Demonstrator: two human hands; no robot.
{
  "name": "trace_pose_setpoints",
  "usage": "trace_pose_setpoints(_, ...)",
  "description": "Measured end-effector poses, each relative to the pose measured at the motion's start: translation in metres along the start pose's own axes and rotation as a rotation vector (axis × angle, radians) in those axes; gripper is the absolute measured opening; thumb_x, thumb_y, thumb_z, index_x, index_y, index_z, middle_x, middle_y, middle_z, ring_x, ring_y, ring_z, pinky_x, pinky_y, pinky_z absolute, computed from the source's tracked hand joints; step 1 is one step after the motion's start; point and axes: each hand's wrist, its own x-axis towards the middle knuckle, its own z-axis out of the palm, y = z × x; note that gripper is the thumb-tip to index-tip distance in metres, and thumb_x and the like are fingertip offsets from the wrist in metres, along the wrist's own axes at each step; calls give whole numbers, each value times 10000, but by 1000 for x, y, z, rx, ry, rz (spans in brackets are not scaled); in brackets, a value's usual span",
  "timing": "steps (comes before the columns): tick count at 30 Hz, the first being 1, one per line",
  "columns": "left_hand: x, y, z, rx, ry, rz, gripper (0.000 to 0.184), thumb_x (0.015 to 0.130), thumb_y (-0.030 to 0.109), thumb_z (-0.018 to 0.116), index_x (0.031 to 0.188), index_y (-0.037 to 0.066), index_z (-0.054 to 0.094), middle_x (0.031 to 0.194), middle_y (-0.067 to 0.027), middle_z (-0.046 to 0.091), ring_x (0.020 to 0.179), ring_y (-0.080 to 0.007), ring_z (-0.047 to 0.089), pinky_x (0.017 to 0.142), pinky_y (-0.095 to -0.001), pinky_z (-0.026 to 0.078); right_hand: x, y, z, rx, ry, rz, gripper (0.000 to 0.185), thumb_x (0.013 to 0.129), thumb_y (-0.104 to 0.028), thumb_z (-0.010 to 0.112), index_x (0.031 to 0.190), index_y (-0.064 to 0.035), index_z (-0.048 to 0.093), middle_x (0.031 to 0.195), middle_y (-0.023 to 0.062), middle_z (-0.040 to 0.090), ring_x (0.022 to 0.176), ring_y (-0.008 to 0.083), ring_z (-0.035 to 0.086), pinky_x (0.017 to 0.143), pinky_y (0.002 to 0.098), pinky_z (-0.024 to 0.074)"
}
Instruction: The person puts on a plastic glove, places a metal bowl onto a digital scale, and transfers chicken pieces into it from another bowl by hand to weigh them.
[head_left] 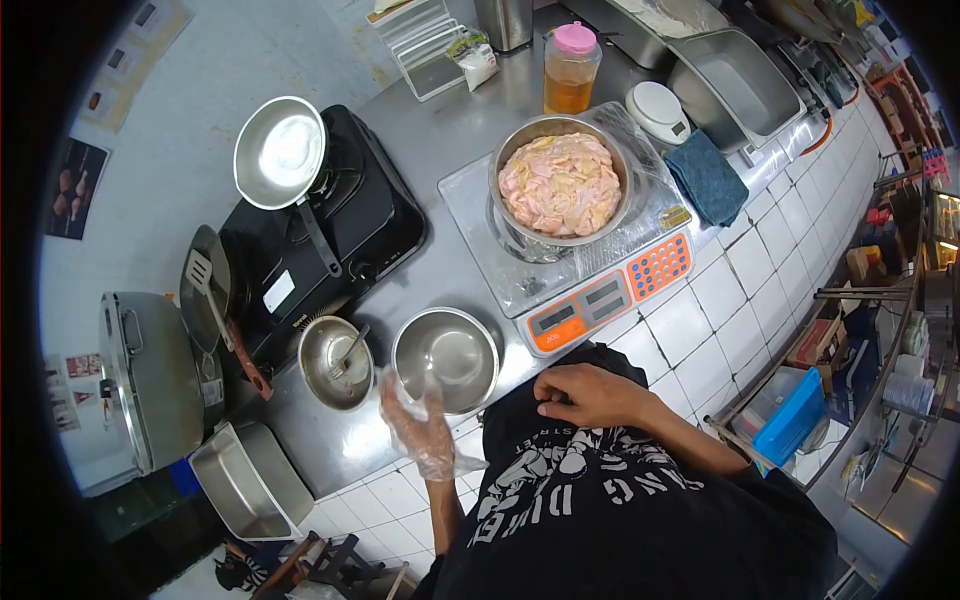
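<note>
My left hand [418, 432], in a clear plastic glove, is at the counter's front edge with its fingers apart and nothing in them. Just beyond its fingertips stands an empty steel bowl [450, 350]. Beside that, a smaller metal bowl [325, 385] has pale residue and a spoon [355, 343] in it. My right hand [588, 395], bare, is in front of my black shirt, its fingers curled in and nothing visible in them. Beyond it is an orange-and-white digital scale [545, 342] bearing a round steel pan [497, 180] of raw, pale pink meat pieces [560, 185].
A black stove [385, 215] carries a light metal saucepan [280, 160]. A spatula [210, 290] leans on a dark pan at the left. A pink-lidded jug [572, 75], small white scale [657, 108], teal cloth [706, 178] and deep metal trays [740, 85] stand at the back right.
</note>
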Motion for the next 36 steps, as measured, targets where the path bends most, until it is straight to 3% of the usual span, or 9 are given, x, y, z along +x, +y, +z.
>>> trace_pose_setpoints(6,64,133,42,23,-295,773,550,800,270,677,1266,43,492,1307,-230,444,1242,-421,377,1020,-487,312,-7,-2,-6,-19,24,-2,221,837,-203,618,896,0,551,810,135,611,770,284,602,699,378,456)
trace_pose_setpoints(8,85,156,76,13,-344,1045,523,816,297,641,1260,65,493,1336,-192,434,1255,-381,375,1054,-453,289,-10,-1,-7,-21,36,-11,220,840,-204,615,897,-1,552,814,140,612,773,292,602,701,384,456)
trace_pose_setpoints(11,113,182,133,199,-423,1248,519,820,388,599,1250,110,509,1343,-165,433,1260,-360,373,1046,-461,301,-15,-4,-11,-40,55,-6,216,843,-204,610,897,-2,555,822,146,615,779,297,604,708,388,458)
trace_pose_setpoints(14,128,217,150,455,-694,1149,525,837,454,542,1267,155,502,1357,-161,417,1264,-360,363,1051,-464,293,-21,-1,-14,-47,75,14,197,847,-184,609,917,-5,561,864,125,620,815,282,612,721,367,480)
trace_pose_setpoints(21,150,183,193,410,-420,1365,523,844,502,514,1272,201,506,1377,-160,392,1247,-368,375,1043,-451,301,-29,10,-14,-31,142,46,184,850,-175,604,927,-12,563,893,115,623,851,273,618,745,355,489)
trace_pose_setpoints(24,151,191,192,510,-529,1293,535,854,522,488,1279,198,504,1394,-162,374,1263,-353,368,1060,-450,282,-28,9,-16,-19,145,47,182,846,-171,607,925,-13,562,895,113,625,854,272,620,745,355,490)
trace_pose_setpoints(30,146,197,159,250,-536,1277,527,868,433,535,1327,188,452,1433,-133,325,1312,-335,305,1074,-427,272,-27,7,-21,-48,153,38,190,841,-174,609,928,-12,562,895,112,626,840,271,622,732,360,494)
trace_pose_setpoints(33,132,192,112,-222,-471,1048,462,843,367,604,1240,137,551,1301,-124,504,1255,-306,412,1046,-394,316,-27,10,-19,-75,160,20,193,839,-175,611,930,-11,561,889,113,624,836,271,621,728,359,494)
trace_pose_setpoints(36,114,174,53,-153,-386,841,384,832,218,639,1182,70,586,1262,-149,533,1202,-303,470,1010,-387,349,-27,11,-15,-58,135,33,193,840,-171,611,929,-8,560,885,114,621,831,271,619,723,356,494)
